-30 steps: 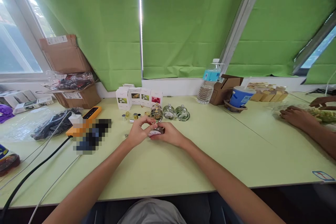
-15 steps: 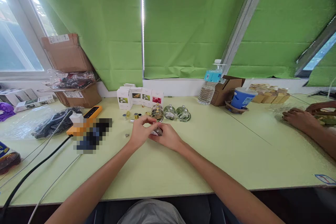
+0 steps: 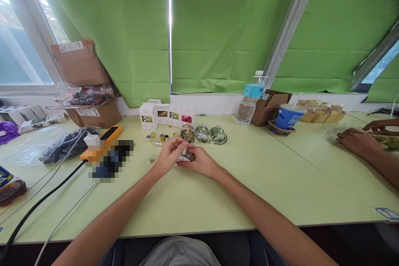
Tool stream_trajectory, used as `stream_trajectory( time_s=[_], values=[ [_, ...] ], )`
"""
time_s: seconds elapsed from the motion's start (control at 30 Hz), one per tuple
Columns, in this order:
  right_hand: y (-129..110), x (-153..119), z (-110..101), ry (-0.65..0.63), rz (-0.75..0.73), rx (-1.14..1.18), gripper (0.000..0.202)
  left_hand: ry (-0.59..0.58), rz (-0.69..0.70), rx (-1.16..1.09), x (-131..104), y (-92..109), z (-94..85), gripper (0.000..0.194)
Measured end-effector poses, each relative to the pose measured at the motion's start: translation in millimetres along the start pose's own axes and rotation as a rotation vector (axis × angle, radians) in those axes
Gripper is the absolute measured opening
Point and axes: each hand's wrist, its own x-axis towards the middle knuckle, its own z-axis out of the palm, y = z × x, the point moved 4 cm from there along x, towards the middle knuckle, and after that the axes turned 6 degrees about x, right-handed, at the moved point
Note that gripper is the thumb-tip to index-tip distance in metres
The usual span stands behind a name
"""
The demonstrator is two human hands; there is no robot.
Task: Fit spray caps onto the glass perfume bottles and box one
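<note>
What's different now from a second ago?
The left hand shifted its fingers slightly atop the small bottle; the right hand still holds it. Nothing was let go. A co-worker's far hand moved left, nearer their other hand. The glass bottles and white boxes stayed.

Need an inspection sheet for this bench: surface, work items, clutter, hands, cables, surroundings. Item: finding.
Surface: pale green table, seam visible at right.
Work items: small bottle in hand, partly hidden; three glass bottles, white boxes and metal caps beyond.
Clutter: water bottle and blue cup at right; orange power strip at left, beside a pixelated patch.
Hands: left hand pinches the small bottle near its top; right hand grips its side.
Cables: black cable runs from the power strip toward the near left; white ones nearby.
Surroundings: green blinds behind; co-worker's hands at far right.
</note>
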Motion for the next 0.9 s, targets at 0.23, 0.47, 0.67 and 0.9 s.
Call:
stream_trajectory(
  time_s=[0.23, 0.47, 0.67, 0.9],
  values=[
    [-5, 1, -5, -0.081, -0.024, 0.043, 0.045, 0.102, -0.030, 0.064, 3, -8, -1.0, 0.026],
    [0, 0, -21, -0.160, 0.009, 0.026, 0.047, 0.109, 0.017, 0.351, -2, -7, -3.5, 0.029],
    [-3, -5, -46, -0.167, 0.055, 0.047, 0.066, -0.010, 0.032, 0.458, -3, -2, -5.1, 0.028],
    [-20, -11, -27, -0.257, 0.056, 0.101, 0.045, 0.073, -0.041, 0.535, -3, -7, -2.2, 0.039]
  ],
)
